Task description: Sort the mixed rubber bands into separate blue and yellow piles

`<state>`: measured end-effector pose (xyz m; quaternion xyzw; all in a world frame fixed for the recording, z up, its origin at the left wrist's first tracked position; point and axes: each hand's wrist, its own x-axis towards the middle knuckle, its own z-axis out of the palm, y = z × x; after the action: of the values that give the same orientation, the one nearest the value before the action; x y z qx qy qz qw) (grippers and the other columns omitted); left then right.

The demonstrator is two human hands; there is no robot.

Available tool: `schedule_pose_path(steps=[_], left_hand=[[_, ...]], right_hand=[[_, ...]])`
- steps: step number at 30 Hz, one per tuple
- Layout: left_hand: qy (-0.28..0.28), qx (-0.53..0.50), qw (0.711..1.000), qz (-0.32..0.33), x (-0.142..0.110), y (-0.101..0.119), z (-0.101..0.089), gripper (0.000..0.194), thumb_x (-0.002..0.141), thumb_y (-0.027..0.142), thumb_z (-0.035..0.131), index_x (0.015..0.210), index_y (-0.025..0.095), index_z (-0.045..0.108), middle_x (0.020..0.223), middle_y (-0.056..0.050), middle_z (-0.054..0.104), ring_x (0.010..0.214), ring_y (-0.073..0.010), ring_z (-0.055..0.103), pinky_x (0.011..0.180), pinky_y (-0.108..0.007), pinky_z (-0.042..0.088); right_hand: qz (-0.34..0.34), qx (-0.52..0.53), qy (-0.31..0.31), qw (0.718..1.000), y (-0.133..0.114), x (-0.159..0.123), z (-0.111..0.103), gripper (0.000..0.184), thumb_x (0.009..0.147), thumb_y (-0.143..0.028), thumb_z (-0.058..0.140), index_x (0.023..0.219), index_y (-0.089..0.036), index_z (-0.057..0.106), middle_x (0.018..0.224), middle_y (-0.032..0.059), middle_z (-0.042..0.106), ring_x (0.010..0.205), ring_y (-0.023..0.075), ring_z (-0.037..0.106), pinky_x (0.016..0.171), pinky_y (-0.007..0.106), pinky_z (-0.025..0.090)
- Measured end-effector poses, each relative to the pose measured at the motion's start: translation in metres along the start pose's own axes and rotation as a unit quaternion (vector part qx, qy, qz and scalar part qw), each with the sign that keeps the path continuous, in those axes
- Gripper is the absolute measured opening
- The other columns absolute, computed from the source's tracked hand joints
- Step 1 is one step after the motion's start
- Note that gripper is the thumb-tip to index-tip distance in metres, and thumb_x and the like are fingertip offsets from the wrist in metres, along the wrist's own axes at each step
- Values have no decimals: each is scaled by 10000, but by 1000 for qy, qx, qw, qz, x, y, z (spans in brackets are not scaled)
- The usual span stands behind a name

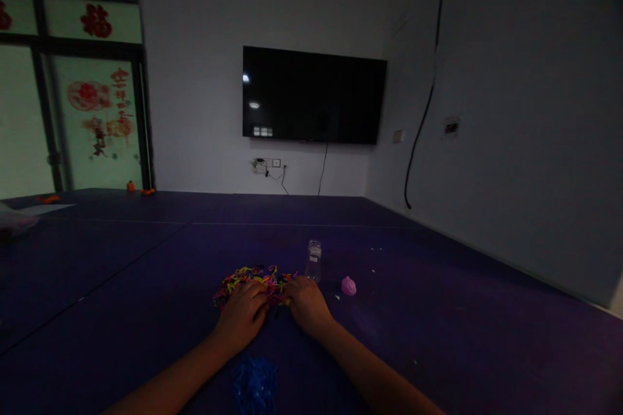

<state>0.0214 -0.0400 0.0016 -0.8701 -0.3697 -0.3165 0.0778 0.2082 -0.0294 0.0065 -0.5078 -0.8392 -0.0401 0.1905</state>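
Note:
A loose heap of small multicoloured rubber bands (243,275), yellow, pink, red and dark, lies on the dark purple table. My left hand (246,311) rests over the near side of the heap, its fingers bent down into the bands. At the heap's right end, my right hand (307,301) has its fingers curled together on the bands; the fingertips are hidden. Just behind the right hand stands a clear bottle (314,259) without a lid. To the right lies a pink lid-like piece (348,286). Closer to me, between my forearms, sits a bunch of blue bands (256,384).
Small white scraps (373,271) dot the purple table (438,311) on the right. At the far left are a plastic bag (14,222) and orange items (47,198). A television (314,96) hangs on the wall beyond; a black cable (428,97) hangs at the right.

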Motion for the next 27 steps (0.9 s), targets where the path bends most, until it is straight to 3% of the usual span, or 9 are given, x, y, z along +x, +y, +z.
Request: schedule_pose_path(steps=[13,20,27], left_hand=[[-8,-17,1000,0,1,3,-3,171,751,70,503,783,184,627,947,-64,618,952,-235,541,846,-406,434],[-9,-15,1000,2,0,1,-1,170,744,73,513,799,185,628,980,-68,620,980,-243,536,864,-423,428],[-12,-11,1000,-4,0,0,0,160,754,79,511,796,180,627,979,-70,619,964,-243,543,860,-421,434]], right_hand=[[-3,12,14,1000,-4,-1,0,222,821,-118,427,935,-181,607,1024,63,613,1028,193,487,883,307,310],[-10,20,37,999,-7,-4,-1,141,735,-178,521,838,-176,618,944,55,628,974,206,508,857,318,317],[-11,12,3,1000,-10,1,-3,173,784,-163,492,872,-191,637,976,52,636,1009,207,502,887,320,307]])
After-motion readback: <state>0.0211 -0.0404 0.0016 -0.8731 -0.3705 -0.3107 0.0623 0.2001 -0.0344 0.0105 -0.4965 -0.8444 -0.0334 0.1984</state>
